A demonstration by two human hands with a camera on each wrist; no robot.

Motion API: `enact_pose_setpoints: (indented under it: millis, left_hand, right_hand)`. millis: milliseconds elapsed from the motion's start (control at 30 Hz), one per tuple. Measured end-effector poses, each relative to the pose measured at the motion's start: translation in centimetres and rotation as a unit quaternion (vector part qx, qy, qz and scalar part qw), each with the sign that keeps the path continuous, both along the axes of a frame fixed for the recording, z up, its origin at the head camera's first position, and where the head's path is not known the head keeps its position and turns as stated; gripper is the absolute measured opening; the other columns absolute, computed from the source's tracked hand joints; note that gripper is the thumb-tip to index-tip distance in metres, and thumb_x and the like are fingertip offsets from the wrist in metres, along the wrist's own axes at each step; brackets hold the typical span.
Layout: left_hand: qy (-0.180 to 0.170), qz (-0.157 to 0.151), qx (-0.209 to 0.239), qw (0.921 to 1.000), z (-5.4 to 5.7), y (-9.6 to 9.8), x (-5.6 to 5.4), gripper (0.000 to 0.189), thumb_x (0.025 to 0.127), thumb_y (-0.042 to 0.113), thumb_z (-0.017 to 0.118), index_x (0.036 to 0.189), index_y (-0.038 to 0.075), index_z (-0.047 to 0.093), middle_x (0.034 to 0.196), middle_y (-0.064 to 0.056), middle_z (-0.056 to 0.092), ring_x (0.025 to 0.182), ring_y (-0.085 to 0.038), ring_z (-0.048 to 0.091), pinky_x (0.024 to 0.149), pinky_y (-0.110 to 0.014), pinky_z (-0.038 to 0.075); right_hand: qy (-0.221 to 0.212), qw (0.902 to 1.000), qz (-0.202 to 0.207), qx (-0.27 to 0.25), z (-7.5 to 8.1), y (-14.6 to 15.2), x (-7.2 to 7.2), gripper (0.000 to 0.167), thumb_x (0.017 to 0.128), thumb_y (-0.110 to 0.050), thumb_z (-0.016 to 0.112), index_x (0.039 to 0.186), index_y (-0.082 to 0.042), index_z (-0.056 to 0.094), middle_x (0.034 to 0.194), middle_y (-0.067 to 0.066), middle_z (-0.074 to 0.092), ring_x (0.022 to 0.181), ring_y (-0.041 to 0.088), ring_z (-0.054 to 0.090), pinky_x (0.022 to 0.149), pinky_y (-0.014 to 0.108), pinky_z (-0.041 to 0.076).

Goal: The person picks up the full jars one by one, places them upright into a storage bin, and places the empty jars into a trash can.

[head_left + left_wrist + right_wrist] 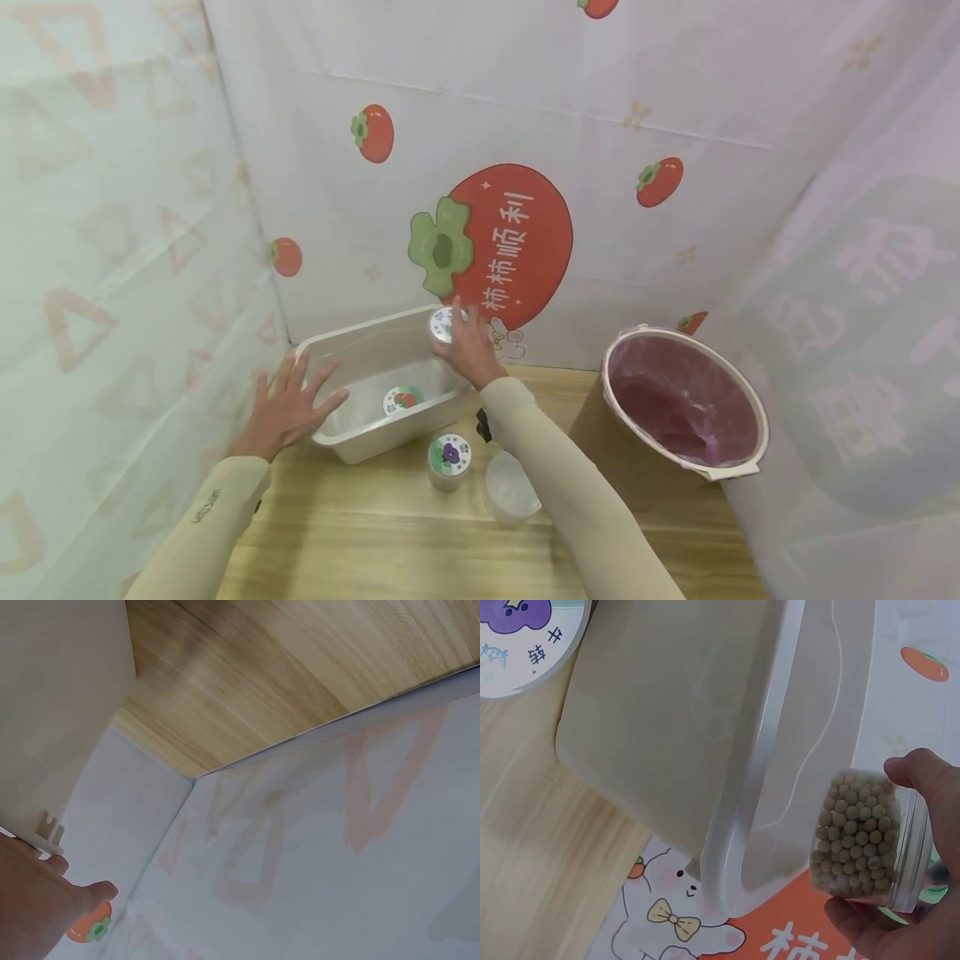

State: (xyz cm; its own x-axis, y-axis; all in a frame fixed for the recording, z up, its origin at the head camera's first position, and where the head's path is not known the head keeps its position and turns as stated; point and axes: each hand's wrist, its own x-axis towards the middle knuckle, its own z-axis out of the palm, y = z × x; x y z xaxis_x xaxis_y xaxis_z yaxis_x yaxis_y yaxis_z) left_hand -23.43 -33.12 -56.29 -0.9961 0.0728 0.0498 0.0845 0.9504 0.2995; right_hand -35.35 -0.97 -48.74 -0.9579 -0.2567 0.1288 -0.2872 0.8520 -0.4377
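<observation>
My right hand [472,346] grips a clear lidded jar [855,832] filled with small beige balls, thumb on one side and fingers on the other. The jar is above the far right end of a white plastic bin [408,431]. Inside the bin, a round lid with a red picture [403,400] shows on the floor. My left hand [285,408] rests at the bin's left end with fingers spread; in the left wrist view its fingertips touch the rim. Another jar [450,458], its lid printed with a purple picture, stands on the table in front of the bin.
A clear round tub [510,490] stands right of the purple-lidded jar, partly behind my right forearm. Farther right is a tall bucket [686,458] with a pinkish plastic liner. Printed cloth walls [330,200] enclose the wooden table [360,542] at the back and sides.
</observation>
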Motion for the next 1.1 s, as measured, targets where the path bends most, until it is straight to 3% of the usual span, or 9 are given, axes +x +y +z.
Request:
enact_pose_setpoints:
  millis: [300, 867, 1100]
  left_hand:
    - [-0.002, 0.001, 0.01, 0.9999, 0.1, 0.0, 0.0, 0.08, 0.107, 0.074, 0.042, 0.172, 0.027, 0.034, 0.181, -0.025, 0.011, 0.168, -0.052, 0.003, 0.121, -0.088, 0.0]
    - [-0.004, 0.006, 0.008, 0.9999, 0.2, 0.4, 0.2, 0.078, 0.107, 0.071, 0.045, 0.172, 0.028, 0.035, 0.181, -0.025, 0.013, 0.168, -0.051, 0.006, 0.122, -0.087, 0.003]
    - [0.005, 0.009, 0.012, 0.9999, 0.2, 0.3, 0.1, 0.077, 0.107, 0.071, 0.047, 0.171, 0.029, 0.037, 0.181, -0.024, 0.014, 0.167, -0.051, 0.008, 0.121, -0.088, 0.003]
  right_hand:
    - [-0.024, 0.9996, -0.002, 0.012, -0.5, -0.3, -0.4, 0.103, 0.099, -0.036, 0.08, 0.175, -0.008, 0.017, 0.162, 0.025, 0.039, 0.142, 0.039, 0.051, 0.11, 0.05, 0.058]
    - [-0.048, 0.9984, 0.013, 0.024, -1.0, -1.8, -0.2, 0.1, 0.1, -0.039, 0.079, 0.175, -0.011, 0.019, 0.165, 0.019, 0.037, 0.147, 0.033, 0.049, 0.117, 0.049, 0.053]
    - [-0.019, 0.9988, 0.044, 0.013, -1.6, -2.1, 0.0, 0.095, 0.099, -0.035, 0.082, 0.172, -0.005, 0.027, 0.16, 0.022, 0.042, 0.142, 0.037, 0.054, 0.112, 0.047, 0.057]
